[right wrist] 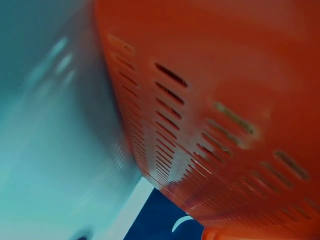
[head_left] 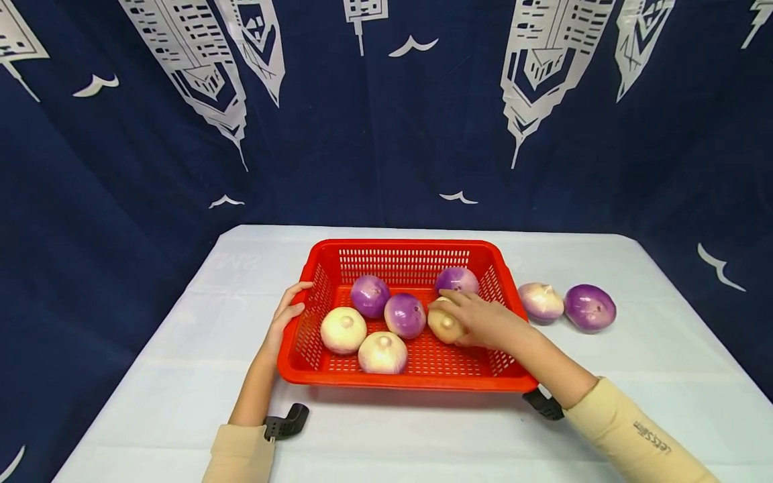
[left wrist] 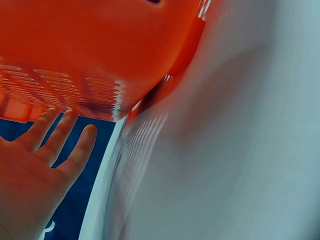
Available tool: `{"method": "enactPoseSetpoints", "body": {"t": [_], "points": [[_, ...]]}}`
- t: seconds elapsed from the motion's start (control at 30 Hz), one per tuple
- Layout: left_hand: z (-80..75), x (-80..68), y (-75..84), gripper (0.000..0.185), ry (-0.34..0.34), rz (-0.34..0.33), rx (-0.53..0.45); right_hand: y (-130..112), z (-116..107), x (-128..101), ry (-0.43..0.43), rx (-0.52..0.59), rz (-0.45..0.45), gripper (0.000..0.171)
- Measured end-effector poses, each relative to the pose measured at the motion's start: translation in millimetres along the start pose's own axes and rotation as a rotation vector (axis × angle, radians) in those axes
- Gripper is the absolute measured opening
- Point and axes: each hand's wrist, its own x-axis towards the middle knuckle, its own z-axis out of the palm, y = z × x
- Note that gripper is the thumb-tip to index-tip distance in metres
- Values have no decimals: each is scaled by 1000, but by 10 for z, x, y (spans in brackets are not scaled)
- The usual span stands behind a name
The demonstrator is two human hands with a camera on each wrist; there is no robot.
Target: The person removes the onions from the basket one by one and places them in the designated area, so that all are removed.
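Note:
A red slotted plastic basket (head_left: pixel 410 382) sits on the table with several shiny onions in it. My right hand (head_left: pixel 483 322) reaches over the basket's right side and grips a pale onion (head_left: pixel 445 327), fingers curled over its top. Just behind that one is a purple onion (head_left: pixel 457 278). Two more purple onions, one (head_left: pixel 370 296) behind the other (head_left: pixel 405 315), lie mid-basket, near two whitish onions (head_left: pixel 343 330) at the front left. My left hand (head_left: pixel 284 320) rests against the basket's left rim; in the left wrist view its fingers (left wrist: pixel 75 155) extend straight along the outer wall.
Right of the basket, a pale pinkish onion (head_left: pixel 541 302) and a purple onion (head_left: pixel 590 308) lie side by side on the white-covered table (head_left: pixel 652 376). A dark blue patterned curtain (head_left: pixel 386 134) hangs behind. The right wrist view is mostly the basket's slotted outer wall (right wrist: pixel 200 110).

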Motion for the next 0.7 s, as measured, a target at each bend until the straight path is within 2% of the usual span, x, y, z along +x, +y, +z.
{"method": "enactPoseSetpoints", "body": {"t": [0.23,0.47,0.7], "points": [[-11,15,15,38,17,1,10,24,-29,13,47,52,14,58],[5,-2,29,39,20,-7,16,17,-81,-18,134,113,-3,56],[27,-14,29,38,35,-31,27,-2,-135,-82,115,208,76,57]]}}
